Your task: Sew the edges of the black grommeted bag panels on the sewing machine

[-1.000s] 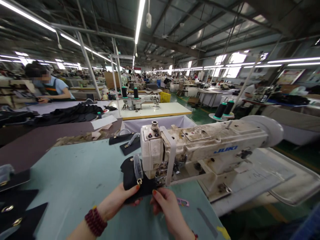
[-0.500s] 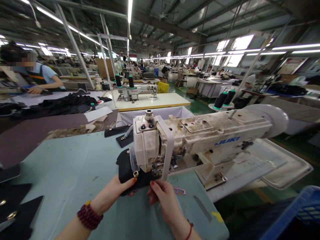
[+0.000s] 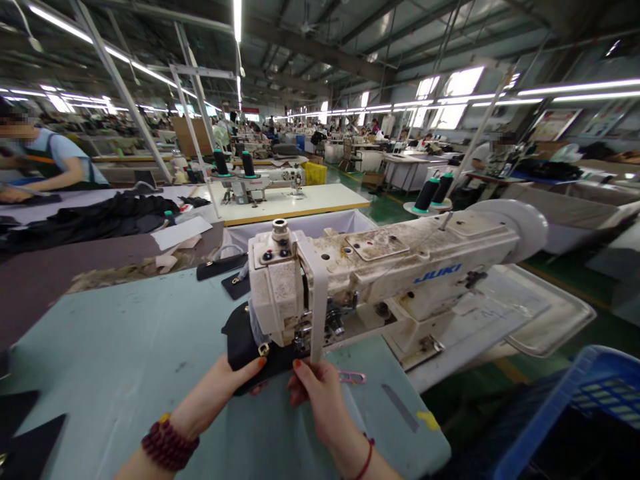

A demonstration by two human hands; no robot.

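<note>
A black leather-like bag piece (image 3: 239, 341) with a gold metal fitting (image 3: 263, 349) lies under the head of a white JUKI sewing machine (image 3: 385, 260). My left hand (image 3: 220, 390) grips its near left edge, thumb on top beside the fitting and fingers underneath. Close to the presser foot, my right hand (image 3: 323, 400) pinches the near edge between thumb and curled fingers. The needle and stitch line are hidden behind the machine head and its pale guard. A clear plastic wrap partly covers the strap part of the piece.
A pink-handled small tool (image 3: 353, 377), a flat grey strip (image 3: 400, 407) and a yellow scrap (image 3: 428, 420) lie right of my hands. More black pieces (image 3: 33, 443) rest at left. A blue crate (image 3: 575, 400) stands at right. A co-worker (image 3: 55, 160) is at far left.
My view has turned slightly, so the scene sits further left. Both hands keep their hold on the black piece, which has barely moved against the machine.
</note>
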